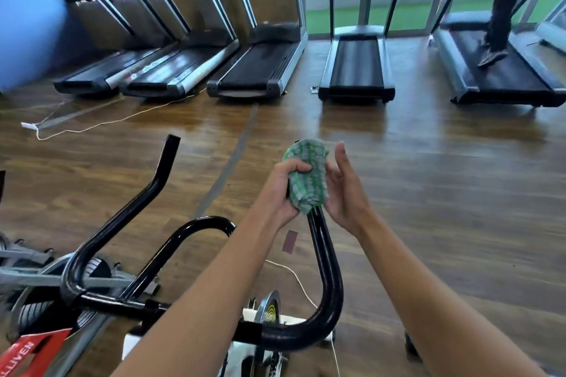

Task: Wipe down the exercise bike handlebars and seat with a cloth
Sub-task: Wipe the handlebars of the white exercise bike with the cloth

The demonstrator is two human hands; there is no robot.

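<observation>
Single head-worn wide-angle view being taken from above bike handlebars (pixel 327 269), being aimed forward and down. Both hands being framed close, mid-frame; forearms being cut off at bottom edge. Wooden floor (pixel 444 177) being covered through middle, row of treadmills (pixel 257 70) being caught far along top edge. Edges being bent by lens.

Bare forearms, apparently no sleeves.
</observation>
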